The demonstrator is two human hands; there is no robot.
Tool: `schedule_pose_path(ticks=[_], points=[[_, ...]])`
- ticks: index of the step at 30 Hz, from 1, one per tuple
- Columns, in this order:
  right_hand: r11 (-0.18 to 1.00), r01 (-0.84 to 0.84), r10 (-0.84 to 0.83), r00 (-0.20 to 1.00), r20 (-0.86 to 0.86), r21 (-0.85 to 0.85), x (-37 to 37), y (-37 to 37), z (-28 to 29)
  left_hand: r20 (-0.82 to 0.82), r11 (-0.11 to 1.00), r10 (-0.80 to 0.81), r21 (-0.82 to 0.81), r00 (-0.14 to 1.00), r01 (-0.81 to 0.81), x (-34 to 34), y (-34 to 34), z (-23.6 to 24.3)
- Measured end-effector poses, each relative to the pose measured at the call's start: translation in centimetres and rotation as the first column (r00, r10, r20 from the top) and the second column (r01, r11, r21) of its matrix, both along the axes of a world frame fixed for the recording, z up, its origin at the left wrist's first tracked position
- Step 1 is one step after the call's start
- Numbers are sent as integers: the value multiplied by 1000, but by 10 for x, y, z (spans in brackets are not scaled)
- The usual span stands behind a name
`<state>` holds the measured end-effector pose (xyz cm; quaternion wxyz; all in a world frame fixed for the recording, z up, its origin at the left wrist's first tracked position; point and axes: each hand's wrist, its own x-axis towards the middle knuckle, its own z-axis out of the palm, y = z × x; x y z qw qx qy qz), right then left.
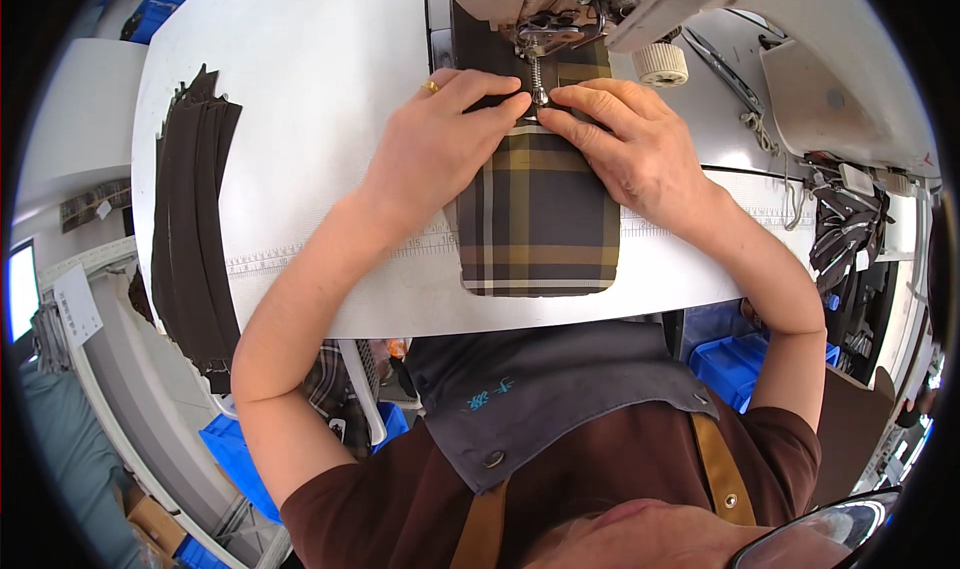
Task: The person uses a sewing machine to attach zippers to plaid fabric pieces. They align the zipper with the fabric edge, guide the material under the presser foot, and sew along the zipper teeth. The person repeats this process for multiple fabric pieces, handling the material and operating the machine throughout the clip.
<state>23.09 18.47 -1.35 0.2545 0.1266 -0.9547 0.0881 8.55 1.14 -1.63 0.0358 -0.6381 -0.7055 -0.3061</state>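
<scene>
A plaid cloth piece (540, 219) in dark grey, olive and white lies on the sewing table, its rounded end toward me. Its far part passes beneath the needle area of a sewing machine (540, 31), where darker cloth (478, 54) also shows. From the left, my left hand (440, 134) pinches the cloth with thumb and forefinger close to the presser foot (540, 94). Opposite it, my right hand (635, 144) grips the cloth, thumb and forefinger near the foot's right side. The fingertips of both hands nearly meet there. Exactly which layers they hold is partly hidden.
A stack of dark brown cloth strips (192, 219) hangs over the table's left edge. A printed ruler scale (300, 257) runs across the white tabletop (300, 89). Dark thread snips (722, 69) lie right of the machine. Blue bins (735, 364) stand below the table.
</scene>
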Motion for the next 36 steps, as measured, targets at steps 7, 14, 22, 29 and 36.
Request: schedule_pose_path(ticks=[7,14,22,29,36], points=[[1000,19,-19,1000,-9,-3,-1,-1,0,24,999,-19,-47,1000,20,-4,1,4],[1000,22,-23,1000,-21,-17,-10,8,-3,33,998,-1,58,999,-1,-7,8,-3],[148,449,-11,892,452,-881,-2,18,23,133,997,15,70,991,-24,-11,10,-8],[69,476,212,852,479,-877,-29,24,20,43,1000,1,-21,999,0,-14,17,3],[116,404,240,875,421,-907,-31,32,14,76,996,-5,87,997,-1,-15,15,-8]])
